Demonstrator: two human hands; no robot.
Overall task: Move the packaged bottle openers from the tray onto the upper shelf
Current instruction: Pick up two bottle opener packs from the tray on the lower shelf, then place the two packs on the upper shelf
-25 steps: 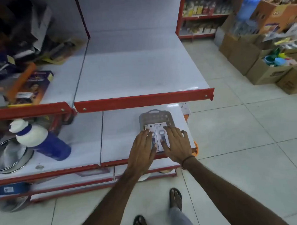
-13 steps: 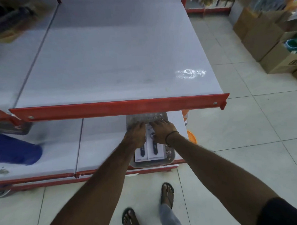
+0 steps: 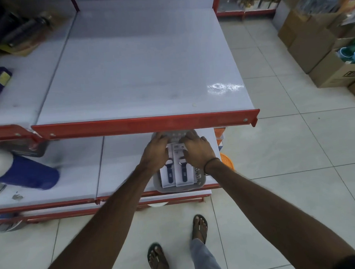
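The white upper shelf (image 3: 142, 75) is bare. Below it, my left hand (image 3: 155, 153) and right hand (image 3: 197, 151) press on the packaged bottle openers (image 3: 177, 170) in the grey tray (image 3: 200, 180), steadying them for lifting; I cannot tell whether either grip is closed.

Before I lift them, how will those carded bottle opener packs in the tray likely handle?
The bottle opener packs look like flat white cards, so probably light and somewhat bendy. Two lie side by side in the grey tray, so they may slide apart if lifted together. The left hand and right hand rest on their far ends, so the near ends could droop.
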